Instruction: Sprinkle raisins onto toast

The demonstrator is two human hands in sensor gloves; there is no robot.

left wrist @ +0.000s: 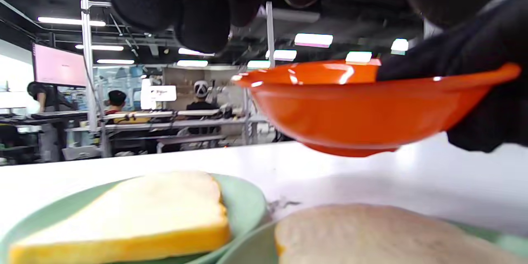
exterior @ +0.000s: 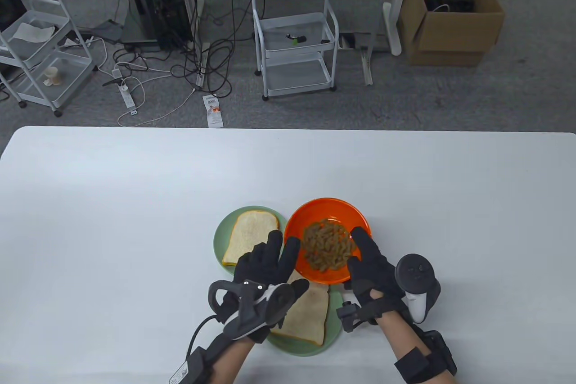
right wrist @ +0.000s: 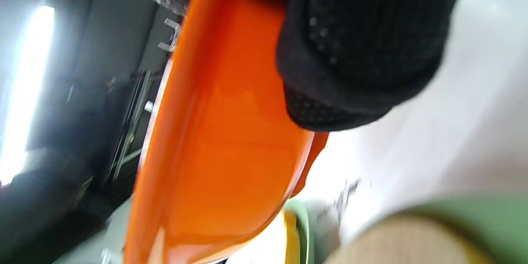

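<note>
An orange bowl holds a heap of raisins. My right hand grips the bowl at its right rim; in the left wrist view the bowl hangs tilted above the table. My left hand is open with its fingers stretched out beside the bowl's left rim; I cannot tell whether they touch it. One slice of toast lies on a green plate to the left of the bowl. A second slice lies on a nearer green plate, partly under my left hand and the bowl.
The white table stretches wide on both sides and behind the plates. The two plates overlap near the table's front edge. Carts, cables and a cardboard box stand on the floor beyond the table.
</note>
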